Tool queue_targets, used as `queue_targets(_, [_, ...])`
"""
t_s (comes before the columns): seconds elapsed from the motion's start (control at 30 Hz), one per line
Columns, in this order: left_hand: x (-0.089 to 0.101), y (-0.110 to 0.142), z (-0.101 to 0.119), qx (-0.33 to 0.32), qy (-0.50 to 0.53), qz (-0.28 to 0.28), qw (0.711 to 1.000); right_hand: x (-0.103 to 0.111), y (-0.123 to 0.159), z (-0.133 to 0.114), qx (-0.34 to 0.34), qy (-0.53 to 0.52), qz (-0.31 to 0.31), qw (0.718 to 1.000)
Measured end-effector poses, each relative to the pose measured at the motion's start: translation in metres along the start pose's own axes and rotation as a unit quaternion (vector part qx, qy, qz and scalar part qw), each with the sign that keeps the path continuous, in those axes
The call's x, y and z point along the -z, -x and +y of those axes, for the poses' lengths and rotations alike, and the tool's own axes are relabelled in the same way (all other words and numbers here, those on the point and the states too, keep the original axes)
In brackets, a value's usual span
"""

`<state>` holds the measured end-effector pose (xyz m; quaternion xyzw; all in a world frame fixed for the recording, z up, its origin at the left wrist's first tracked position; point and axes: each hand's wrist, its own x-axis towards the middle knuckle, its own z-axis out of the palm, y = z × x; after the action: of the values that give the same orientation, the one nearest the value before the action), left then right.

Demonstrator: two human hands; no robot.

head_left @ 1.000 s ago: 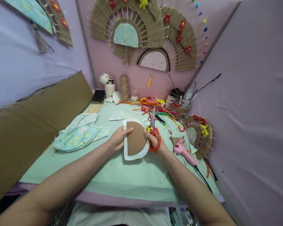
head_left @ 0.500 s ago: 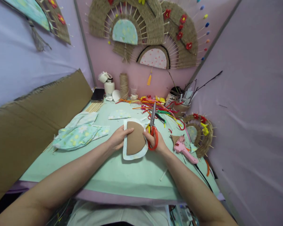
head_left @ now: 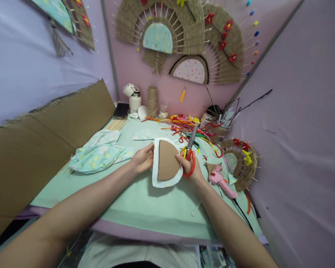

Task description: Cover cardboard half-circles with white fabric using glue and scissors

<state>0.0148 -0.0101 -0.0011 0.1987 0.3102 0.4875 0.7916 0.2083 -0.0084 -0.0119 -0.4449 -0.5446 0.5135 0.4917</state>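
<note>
A brown cardboard half-circle (head_left: 167, 160) lies on a slightly larger piece of pale fabric (head_left: 156, 178), whose border shows all around it. My right hand (head_left: 190, 166) pinches the curved edge of both. Orange-red-handled scissors (head_left: 191, 143) are held in that same hand, blades pointing up and away from me. At the straight edge, my left hand (head_left: 143, 158) is open, its fingertips close beside the fabric; whether they touch it I cannot tell.
Crumpled floral cloth (head_left: 100, 154) lies left, before a tall cardboard sheet (head_left: 58, 123). Colourful pipe cleaners (head_left: 181, 124) spread at the back. To the right are a pink glue gun (head_left: 223, 182) with a cord and a round twine piece (head_left: 248, 171). A twine spool (head_left: 152, 100) stands behind.
My left hand has let go of the cardboard and fabric, its thumb coming off the front. The right hand still holds them, now shifted slightly right in view. The camera view has turned a little left.
</note>
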Motion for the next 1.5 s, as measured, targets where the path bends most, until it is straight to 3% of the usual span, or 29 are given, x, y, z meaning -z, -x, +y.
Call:
queue_targets(0.07, [-0.001,-0.001,-0.006,0.044,-0.023,0.014,0.999,-0.001,0.0,0.002,0.001,-0.007,0.0,1.0])
queue_targets(0.17, [-0.007,0.002,-0.017,0.058,-0.043,0.032,0.997,-0.004,0.001,0.004,0.004,0.0,0.004,1.0])
queue_targets(0.3, [-0.016,0.007,-0.026,0.019,-0.034,0.063,0.997,-0.008,0.006,0.001,0.009,0.028,0.008,1.0])
queue_targets(0.5, [-0.02,0.01,-0.033,-0.047,-0.101,0.144,0.983,-0.013,0.012,-0.004,0.018,0.062,0.007,0.998])
queue_targets(0.73, [-0.019,0.01,-0.035,-0.102,-0.135,0.135,0.976,-0.015,0.015,-0.008,0.024,0.081,0.004,0.996])
queue_targets(1.1, [-0.017,0.008,-0.032,-0.11,-0.161,0.134,0.972,-0.015,0.015,-0.009,0.016,0.078,-0.005,0.997])
queue_targets(1.2, [-0.018,0.011,-0.025,-0.103,-0.187,0.1,0.972,-0.009,0.012,-0.01,0.002,0.073,-0.008,0.997])
queue_targets(1.3, [-0.018,0.018,-0.019,-0.044,-0.267,0.042,0.962,0.002,0.004,-0.011,-0.012,0.065,-0.012,0.998])
queue_targets(1.4, [-0.018,0.025,-0.016,0.029,-0.38,-0.013,0.925,0.013,-0.004,-0.012,-0.031,0.048,-0.064,0.996])
queue_targets(1.5, [-0.018,0.028,-0.017,0.059,-0.459,-0.073,0.884,0.017,-0.006,-0.013,-0.055,0.035,-0.128,0.99])
